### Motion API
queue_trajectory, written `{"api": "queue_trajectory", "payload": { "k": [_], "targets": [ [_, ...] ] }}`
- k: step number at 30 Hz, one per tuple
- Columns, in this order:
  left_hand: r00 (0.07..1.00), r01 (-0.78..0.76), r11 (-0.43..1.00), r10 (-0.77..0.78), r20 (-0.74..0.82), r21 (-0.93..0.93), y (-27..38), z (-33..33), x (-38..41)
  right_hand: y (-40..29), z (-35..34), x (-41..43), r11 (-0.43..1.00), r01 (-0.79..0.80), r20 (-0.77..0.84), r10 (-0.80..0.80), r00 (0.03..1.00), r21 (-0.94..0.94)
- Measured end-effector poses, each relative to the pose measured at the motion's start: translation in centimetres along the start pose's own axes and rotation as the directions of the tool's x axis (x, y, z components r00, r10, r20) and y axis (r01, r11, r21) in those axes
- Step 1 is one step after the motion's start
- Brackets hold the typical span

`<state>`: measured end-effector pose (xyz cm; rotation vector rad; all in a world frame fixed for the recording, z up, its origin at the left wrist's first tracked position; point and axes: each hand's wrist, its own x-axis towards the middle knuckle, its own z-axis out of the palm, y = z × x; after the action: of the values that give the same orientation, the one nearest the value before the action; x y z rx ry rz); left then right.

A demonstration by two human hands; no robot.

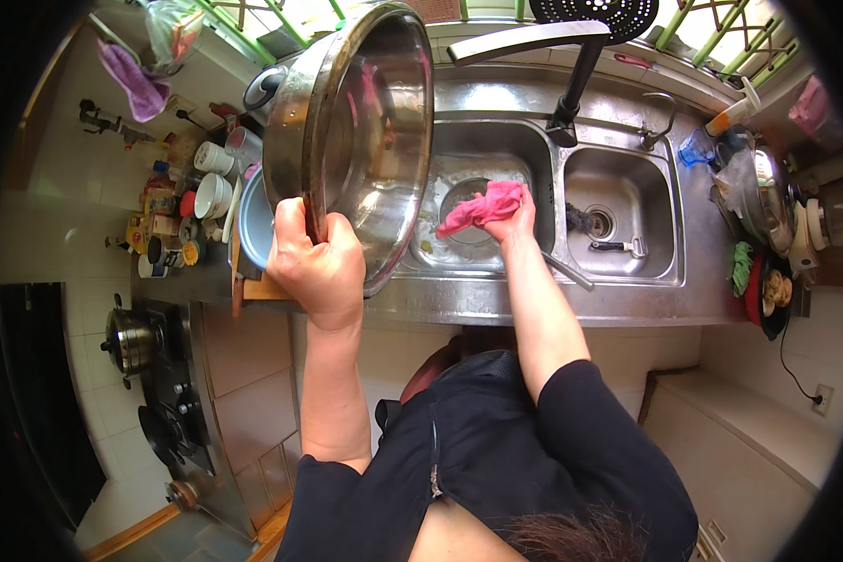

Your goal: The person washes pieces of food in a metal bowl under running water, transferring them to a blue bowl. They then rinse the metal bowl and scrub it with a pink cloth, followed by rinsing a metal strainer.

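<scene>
My left hand [319,263] grips the rim of a large stainless steel basin [354,140], which is tilted up on its side over the counter and the left edge of the sink. Its shiny inner side faces right. In my right hand [516,221] is a wet-looking pink cloth [488,206], bunched over the fingers, above the larger left sink bowl [541,168]. Below the cloth, a round drain area shows partly at the bottom of that bowl. A black faucet [576,91] with a long flat spout stands behind the divider.
The right sink bowl [653,211] holds a black-handled peeler [618,246] and a dark scrubber [577,219]. Left of the basin are a blue tub [252,218], a knife handle [238,295] and jars. A pot [129,341] stands on the stove. Right: a blue cup [697,149], a green cloth [740,268].
</scene>
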<state>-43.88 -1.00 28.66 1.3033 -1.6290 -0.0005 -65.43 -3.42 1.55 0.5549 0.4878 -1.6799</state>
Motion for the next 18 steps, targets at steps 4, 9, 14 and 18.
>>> {"api": "queue_trajectory", "payload": {
  "k": [4, 9, 14, 18],
  "targets": [
    [0.999, -0.007, 0.998, 0.004, -0.044, -0.063, 0.2, -2.2, -1.3, -2.8, -0.5, -1.0, 0.983, 0.037, 0.032, -0.032, 0.999, -0.182],
    [0.976, 0.185, 0.959, -0.205, -0.077, -0.216, 0.0, -5.0, -2.5, -6.3, 0.5, -6.0, 0.962, 0.221, 0.005, -0.223, 0.975, -0.161],
    [0.829, 0.453, 0.598, -0.556, 0.065, -0.661, 0.2, -6.6, -3.6, -12.2, 0.3, -9.7, 0.930, 0.271, -0.035, -0.288, 0.957, -0.249],
    [0.691, 0.606, 0.292, -0.655, 0.307, -0.740, -0.8, -6.9, -5.5, -20.8, -4.6, -8.6, 0.909, 0.415, 0.247, -0.393, 0.886, -0.043]
  ]
}}
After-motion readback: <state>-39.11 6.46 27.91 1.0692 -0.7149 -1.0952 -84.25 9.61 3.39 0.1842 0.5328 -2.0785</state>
